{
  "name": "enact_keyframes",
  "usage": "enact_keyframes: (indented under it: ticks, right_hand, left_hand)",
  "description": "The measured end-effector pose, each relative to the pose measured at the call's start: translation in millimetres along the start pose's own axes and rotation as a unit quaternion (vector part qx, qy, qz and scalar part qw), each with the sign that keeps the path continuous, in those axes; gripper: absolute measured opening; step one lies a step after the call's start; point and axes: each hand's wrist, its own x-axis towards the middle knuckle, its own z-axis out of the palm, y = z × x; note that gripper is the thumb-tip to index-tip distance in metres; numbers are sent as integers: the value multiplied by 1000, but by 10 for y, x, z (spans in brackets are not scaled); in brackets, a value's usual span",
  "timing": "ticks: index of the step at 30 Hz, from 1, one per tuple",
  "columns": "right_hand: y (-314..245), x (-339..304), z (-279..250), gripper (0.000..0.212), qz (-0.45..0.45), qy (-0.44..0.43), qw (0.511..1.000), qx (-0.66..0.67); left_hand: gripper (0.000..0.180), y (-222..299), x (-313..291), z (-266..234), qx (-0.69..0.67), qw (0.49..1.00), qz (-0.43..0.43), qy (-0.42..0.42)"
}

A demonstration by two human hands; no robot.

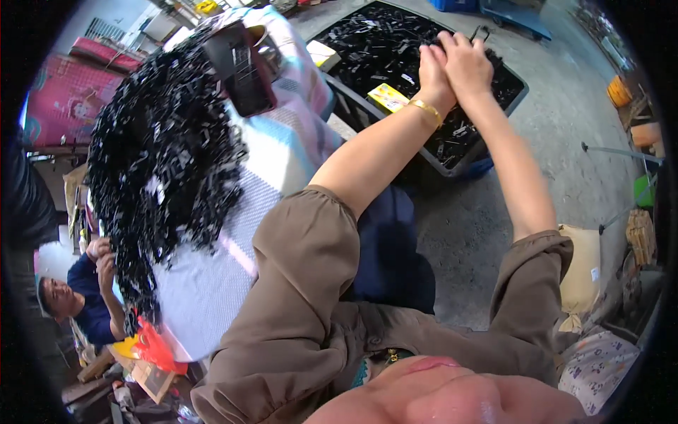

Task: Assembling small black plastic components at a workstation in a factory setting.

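Both my hands meet above a dark crate (519, 99) filled with small black pieces (381, 42). My left hand (436, 76) is closed, with a gold bracelet (426, 112) at its wrist. Against it presses my right hand (467, 67), its fingers bent and closed. A thin black looped piece (482, 32) sticks out by the right fingertips; whether the fingers grip it is unclear. What lies between the two hands is hidden. Below the left hand, a small yellow box (387, 97) rests on the crate.
To the left, a cloth-covered table (205, 297) bears a large heap of black pieces (169, 141). A phone-like dark device (244, 71) stands beside the heap. Another person (85, 304) works at the far left. A blue trolley (519, 18) and a metal stand (621, 152) are at right.
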Motion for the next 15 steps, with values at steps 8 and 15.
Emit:
enact_keyframes:
  ticks: [8,15]
  right_hand:
    - [-1490,895,-1609,23,-25,43,987,155]
    - [-3585,838,-2590,28,-238,259,913,208]
  left_hand:
    - [38,1892,-534,737,-27,965,137,-222]
    - [34,3756,-2481,798,3,920,372,-124]
